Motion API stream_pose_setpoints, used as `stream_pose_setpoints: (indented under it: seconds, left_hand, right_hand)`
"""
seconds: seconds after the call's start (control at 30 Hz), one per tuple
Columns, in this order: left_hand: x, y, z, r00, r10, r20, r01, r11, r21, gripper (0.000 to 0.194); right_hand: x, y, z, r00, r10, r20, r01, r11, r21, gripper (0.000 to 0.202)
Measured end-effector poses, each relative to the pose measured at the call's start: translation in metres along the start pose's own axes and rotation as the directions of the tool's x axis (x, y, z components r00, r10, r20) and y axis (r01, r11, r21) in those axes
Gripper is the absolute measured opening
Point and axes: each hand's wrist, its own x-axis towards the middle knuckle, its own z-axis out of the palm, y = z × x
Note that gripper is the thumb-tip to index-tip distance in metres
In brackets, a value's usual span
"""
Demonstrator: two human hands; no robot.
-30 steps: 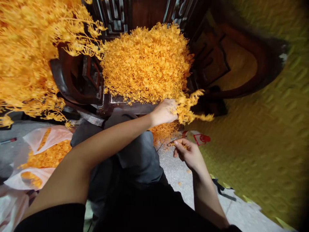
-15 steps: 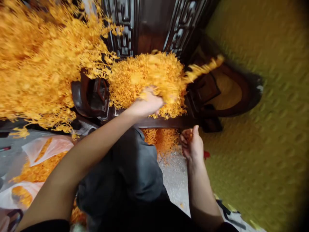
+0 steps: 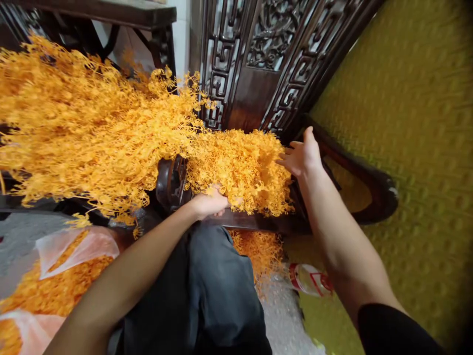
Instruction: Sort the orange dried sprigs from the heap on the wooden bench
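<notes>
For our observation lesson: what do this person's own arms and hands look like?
The left hand and right hand are gloveless, with no watch or bracelet visible. A plain black sleeve ends near the right elbow; none shows on the left.

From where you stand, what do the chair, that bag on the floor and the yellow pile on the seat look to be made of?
Chair: probably wood, dark and glossy, with carved openwork.
Bag: thin plastic film, judging by its translucent, creased edges.
Yellow pile: curly, matte strands, perhaps plastic or plant; I can't tell.
</notes>
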Motion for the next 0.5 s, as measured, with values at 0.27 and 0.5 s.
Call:
stream_pose_setpoints:
  seconds: [0.27, 0.5]
  left_hand:
    - [0.001, 0.02, 0.002, 0.934, -0.169, 0.315, 0.227, 0.961, -0.158, 0.055]
    - [-0.006, 0.025, 0.006, 0.847, -0.23, 0.48, 0.366, 0.907, -0.21, 0.04]
  right_hand:
    - [-0.146, 0.017, 0.014, 0.777, -0.399, 0.486, 0.577, 0.761, -0.298, 0.056]
    - [-0.096, -0.011, -0.009, 0.755, -0.642, -0.13, 0.628, 0.766, -0.137, 0.039]
